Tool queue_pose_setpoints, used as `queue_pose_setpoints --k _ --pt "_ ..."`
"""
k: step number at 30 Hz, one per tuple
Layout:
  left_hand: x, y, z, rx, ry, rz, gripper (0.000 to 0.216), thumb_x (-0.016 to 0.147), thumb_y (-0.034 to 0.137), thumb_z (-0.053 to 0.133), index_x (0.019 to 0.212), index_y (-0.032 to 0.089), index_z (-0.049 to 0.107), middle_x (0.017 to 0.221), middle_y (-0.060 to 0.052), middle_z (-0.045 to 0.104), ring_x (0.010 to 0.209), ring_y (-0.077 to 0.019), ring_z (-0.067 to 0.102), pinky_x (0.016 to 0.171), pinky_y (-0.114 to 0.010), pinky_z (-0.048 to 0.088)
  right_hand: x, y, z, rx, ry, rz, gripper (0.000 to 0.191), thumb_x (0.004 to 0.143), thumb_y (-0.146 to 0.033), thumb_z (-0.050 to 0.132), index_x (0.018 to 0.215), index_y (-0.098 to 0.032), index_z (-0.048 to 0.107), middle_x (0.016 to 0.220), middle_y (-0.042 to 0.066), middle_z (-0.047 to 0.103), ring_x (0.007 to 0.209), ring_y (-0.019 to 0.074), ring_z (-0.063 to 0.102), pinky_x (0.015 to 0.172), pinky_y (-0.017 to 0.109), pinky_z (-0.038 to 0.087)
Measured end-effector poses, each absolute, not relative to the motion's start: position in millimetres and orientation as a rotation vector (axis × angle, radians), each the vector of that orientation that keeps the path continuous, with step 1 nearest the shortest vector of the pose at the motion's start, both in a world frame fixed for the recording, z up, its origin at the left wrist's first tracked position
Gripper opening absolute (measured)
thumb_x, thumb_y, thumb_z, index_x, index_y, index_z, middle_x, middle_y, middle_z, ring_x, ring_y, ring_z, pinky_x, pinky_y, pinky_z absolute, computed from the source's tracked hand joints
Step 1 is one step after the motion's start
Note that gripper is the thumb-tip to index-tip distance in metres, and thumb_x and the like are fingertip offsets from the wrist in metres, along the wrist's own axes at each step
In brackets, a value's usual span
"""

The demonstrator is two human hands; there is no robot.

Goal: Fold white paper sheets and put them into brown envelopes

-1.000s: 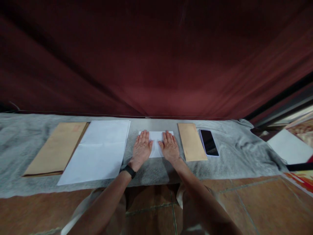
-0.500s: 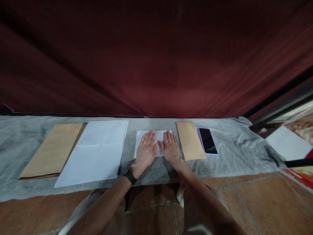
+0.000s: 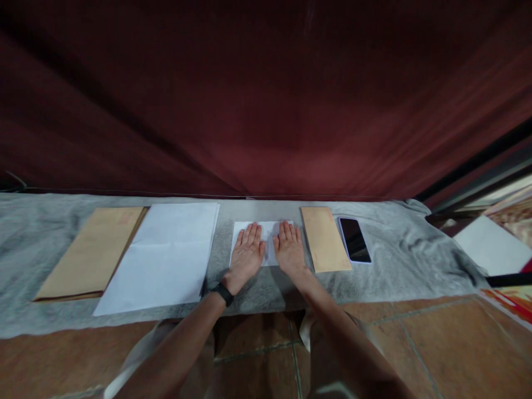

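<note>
Since one second ago, left hand (image 3: 246, 256) is lying farther right on the small white paper (image 3: 270, 257), exposing its left edge. Right hand (image 3: 291, 256) is resting flat on the paper's right part. Fingers (image 3: 251, 235) are extending straight, narrowly spaced, gripping nothing. Paper is lying just below frame centre on grey cloth (image 3: 394, 266).

Looks like a long, narrow bench (image 3: 419, 271), covered in soft grey cloth (image 3: 268, 285), fairly flat along the middle and rumpled toward the right end. Carries, at the left, a slanted stack of large brown paper (image 3: 89, 252), and close against it large white sheets (image 3: 164, 255), creased across the top one. Bears, near the middle, a small white paper (image 3: 269, 256), partly hidden. Holds, farther right, a smaller brown envelope (image 3: 326, 241) and, just beside it, a phone (image 3: 356, 241), dark screen up.
</note>
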State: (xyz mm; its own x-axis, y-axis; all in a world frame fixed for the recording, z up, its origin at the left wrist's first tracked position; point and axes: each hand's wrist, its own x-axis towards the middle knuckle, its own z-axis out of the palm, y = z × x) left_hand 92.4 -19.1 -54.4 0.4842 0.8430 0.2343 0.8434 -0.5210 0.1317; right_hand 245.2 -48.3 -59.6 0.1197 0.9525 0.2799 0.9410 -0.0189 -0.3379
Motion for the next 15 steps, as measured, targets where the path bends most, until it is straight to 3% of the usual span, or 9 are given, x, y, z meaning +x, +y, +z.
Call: queue_pose_setpoints --k 5,15 --pt "89.6 -17.2 -52.6 -2.758 -1.488 -0.352 0.054 0.102 0.023 0.028 0.152 0.01 0.043 0.163 -0.011 0.035 0.154 -0.0272 0.024 0.126 -0.05 0.02 229.2 -41.3 -55.7 -1.822 -1.995 0.185 0.054 0.107 -0.036 0.029 0.152 -0.011 0.044 0.159 0.012 0.04 0.15 0.023 0.034 0.124 0.044 0.027" --pt "77.8 -12.2 -54.2 -2.678 -1.576 -0.428 0.057 0.102 0.028 0.029 0.153 0.006 0.04 0.16 -0.015 0.039 0.152 -0.0241 0.029 0.126 -0.044 0.022 228.9 -39.0 -68.5 -1.867 -1.976 0.035 0.055 0.107 -0.038 0.035 0.155 -0.012 0.04 0.16 0.014 0.038 0.15 0.0265 0.034 0.123 0.048 0.026"
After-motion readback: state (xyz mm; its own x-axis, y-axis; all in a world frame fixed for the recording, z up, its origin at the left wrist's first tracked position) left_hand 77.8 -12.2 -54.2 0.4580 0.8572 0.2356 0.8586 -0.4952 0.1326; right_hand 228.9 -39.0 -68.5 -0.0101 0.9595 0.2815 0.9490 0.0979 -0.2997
